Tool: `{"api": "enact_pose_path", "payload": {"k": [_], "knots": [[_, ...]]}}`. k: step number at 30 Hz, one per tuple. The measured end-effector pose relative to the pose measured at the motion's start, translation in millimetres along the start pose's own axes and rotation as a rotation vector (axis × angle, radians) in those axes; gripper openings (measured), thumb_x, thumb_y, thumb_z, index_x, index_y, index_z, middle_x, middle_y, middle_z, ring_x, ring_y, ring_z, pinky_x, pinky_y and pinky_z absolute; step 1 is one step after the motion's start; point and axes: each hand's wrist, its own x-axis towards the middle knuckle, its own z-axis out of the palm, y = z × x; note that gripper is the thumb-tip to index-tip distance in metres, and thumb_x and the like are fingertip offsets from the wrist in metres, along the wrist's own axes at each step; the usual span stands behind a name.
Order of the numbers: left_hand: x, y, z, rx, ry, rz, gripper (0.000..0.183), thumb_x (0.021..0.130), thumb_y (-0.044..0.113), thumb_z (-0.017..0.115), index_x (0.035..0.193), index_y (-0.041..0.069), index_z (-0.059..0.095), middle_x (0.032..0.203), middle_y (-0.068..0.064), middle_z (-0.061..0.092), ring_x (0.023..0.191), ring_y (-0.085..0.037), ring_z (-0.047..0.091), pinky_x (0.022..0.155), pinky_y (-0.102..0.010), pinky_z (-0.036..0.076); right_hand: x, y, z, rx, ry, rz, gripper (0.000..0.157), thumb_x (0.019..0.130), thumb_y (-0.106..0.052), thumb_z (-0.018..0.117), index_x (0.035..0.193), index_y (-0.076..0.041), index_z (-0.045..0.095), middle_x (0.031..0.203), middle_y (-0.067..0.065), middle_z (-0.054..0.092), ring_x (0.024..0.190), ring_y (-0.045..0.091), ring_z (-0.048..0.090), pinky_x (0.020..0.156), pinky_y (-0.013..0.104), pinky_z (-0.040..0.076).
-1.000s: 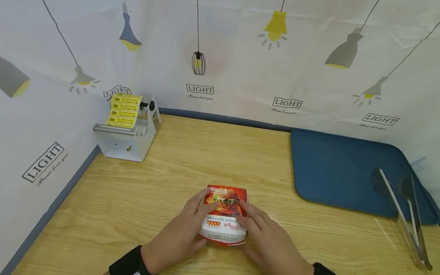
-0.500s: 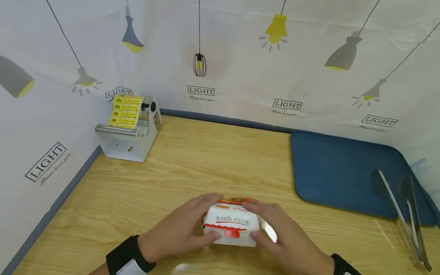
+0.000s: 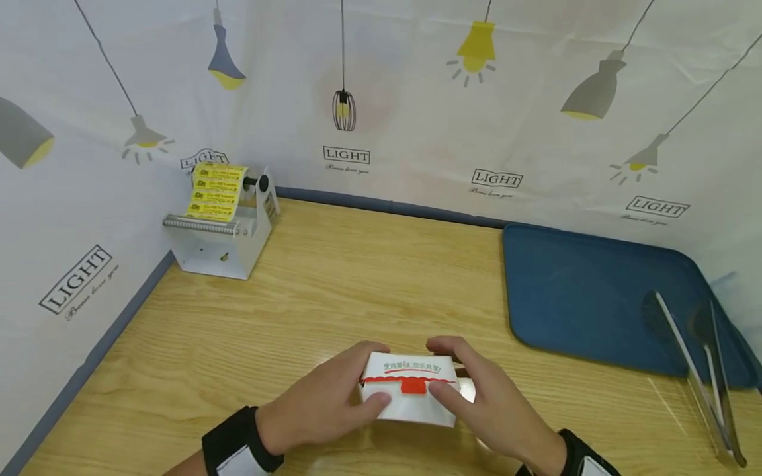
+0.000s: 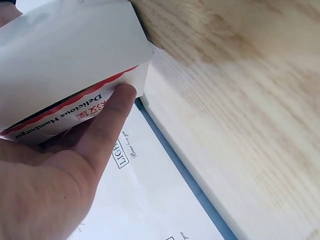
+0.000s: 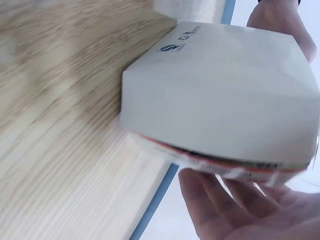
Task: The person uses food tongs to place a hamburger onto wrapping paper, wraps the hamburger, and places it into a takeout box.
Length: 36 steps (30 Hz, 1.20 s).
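Note:
A white and red paper hamburger box (image 3: 411,410) is tilted so that its front, with a red tab (image 3: 413,385), faces the head camera. My left hand (image 3: 330,396) grips its left side, thumb on the front and fingers behind. On the right side my right hand (image 3: 491,396) holds it, the thumb at the tab and the index finger arched over the back edge. "Delicious Hamburger" reads along the lid of the box (image 4: 60,60) in the left wrist view. The plain base of the box (image 5: 215,90) shows in the right wrist view, with right fingertips at the lid.
A label dispenser (image 3: 229,248) with a roll of yellow stickers (image 3: 217,192) stands at the back left. To the right lies a blue tray (image 3: 583,297), with metal tongs (image 3: 696,370) across its near edge. A lamp-printed sheet (image 3: 411,79) hangs behind the wooden table (image 3: 357,264).
The box has tipped up, so its burger picture has gone from view and its front shows. Both thumbs have come onto the front face, and the box has shifted slightly right.

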Motion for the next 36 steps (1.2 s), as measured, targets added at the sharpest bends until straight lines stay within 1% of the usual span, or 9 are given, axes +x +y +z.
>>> {"api": "enact_pose_path", "payload": {"k": [4, 9, 16, 22, 25, 27, 30, 32, 36], "knots": [[-1.3, -0.2, -0.4, 0.016, 0.012, 0.002, 0.068, 0.095, 0.049, 0.051, 0.146, 0.008, 0.034, 0.144, -0.005, 0.052, 0.121, -0.010, 0.051, 0.106, -0.045, 0.050, 6.0, -6.2, 7.1, -0.030, 0.073, -0.001, 0.052, 0.086, -0.046, 0.067, 0.132, -0.024, 0.057, 0.128, 0.001, 0.068, 0.111, 0.010, 0.062, 0.087, 0.039, 0.059], [-2.2, 0.8, 1.0, 0.006, 0.048, 0.026, 0.072, 0.093, 0.040, 0.057, 0.150, 0.010, 0.026, 0.149, -0.006, 0.045, 0.126, -0.010, 0.047, 0.108, -0.047, 0.048, 7.8, -8.9, 12.6, -0.074, 0.130, -0.005, 0.042, 0.085, -0.043, 0.070, 0.121, -0.022, 0.066, 0.117, -0.007, 0.072, 0.106, 0.004, 0.062, 0.088, 0.041, 0.059], [-0.7, 0.9, 5.8, 0.072, 0.132, 0.191, 0.060, 0.094, 0.029, 0.057, 0.148, 0.013, 0.034, 0.148, -0.005, 0.045, 0.133, -0.013, 0.043, 0.111, -0.046, 0.046, 7.4, -8.8, 15.0, -0.127, 0.168, -0.007, 0.037, 0.086, -0.038, 0.070, 0.120, -0.022, 0.066, 0.113, -0.009, 0.072, 0.099, 0.002, 0.062, 0.082, 0.036, 0.060], [-1.2, -0.5, 6.4, 0.127, 0.168, 0.193, 0.059, 0.096, 0.031, 0.054, 0.149, 0.014, 0.034, 0.150, -0.005, 0.044, 0.136, -0.013, 0.041, 0.111, -0.046, 0.046, 7.3, -7.6, 13.7, -0.150, 0.155, -0.050, 0.042, 0.085, -0.029, 0.072, 0.125, -0.020, 0.063, 0.121, -0.008, 0.069, 0.107, 0.004, 0.061, 0.087, 0.040, 0.060], [0.1, -1.2, 6.3, 0.176, 0.209, 0.248, 0.065, 0.096, 0.037, 0.054, 0.152, 0.013, 0.030, 0.153, -0.008, 0.042, 0.138, -0.018, 0.039, 0.109, -0.049, 0.046, 6.8, -6.4, 14.0, -0.151, 0.164, -0.084, 0.042, 0.086, -0.027, 0.072, 0.127, -0.021, 0.062, 0.125, -0.006, 0.068, 0.113, 0.006, 0.060, 0.090, 0.044, 0.059], [1.3, -0.3, 6.3, 0.188, 0.236, 0.299, 0.077, 0.090, 0.045, 0.061, 0.153, 0.013, 0.029, 0.154, -0.009, 0.041, 0.139, -0.020, 0.039, 0.108, -0.050, 0.047, 6.4, -6.3, 14.4, -0.146, 0.167, -0.097, 0.042, 0.087, -0.027, 0.071, 0.127, -0.022, 0.062, 0.129, -0.004, 0.066, 0.118, 0.010, 0.059, 0.092, 0.047, 0.058], [3.9, 1.2, 7.3, 0.172, 0.261, 0.386, 0.083, 0.080, 0.052, 0.071, 0.145, 0.013, 0.038, 0.151, -0.010, 0.045, 0.136, -0.021, 0.043, 0.104, -0.049, 0.051, 6.2, -5.7, 15.4, -0.116, 0.164, -0.102, 0.040, 0.088, -0.027, 0.070, 0.127, -0.025, 0.062, 0.136, 0.002, 0.062, 0.123, 0.019, 0.056, 0.094, 0.052, 0.056], [5.2, 2.3, 8.6, 0.159, 0.275, 0.424, 0.076, 0.075, 0.051, 0.076, 0.134, 0.013, 0.047, 0.147, -0.010, 0.049, 0.133, -0.022, 0.046, 0.101, -0.048, 0.053, 6.9, -5.1, 15.9, -0.076, 0.167, -0.103, 0.037, 0.089, -0.026, 0.069, 0.125, -0.024, 0.062, 0.141, 0.008, 0.057, 0.128, 0.026, 0.053, 0.094, 0.055, 0.054], [6.5, 3.4, 11.1, 0.174, 0.298, 0.429, 0.055, 0.078, 0.047, 0.075, 0.118, 0.013, 0.057, 0.143, -0.012, 0.052, 0.129, -0.023, 0.050, 0.096, -0.046, 0.057, 8.0, -2.7, 16.0, 0.019, 0.178, -0.136, 0.024, 0.091, -0.023, 0.066, 0.115, -0.020, 0.063, 0.142, 0.013, 0.056, 0.133, 0.033, 0.047, 0.092, 0.058, 0.054]]}}
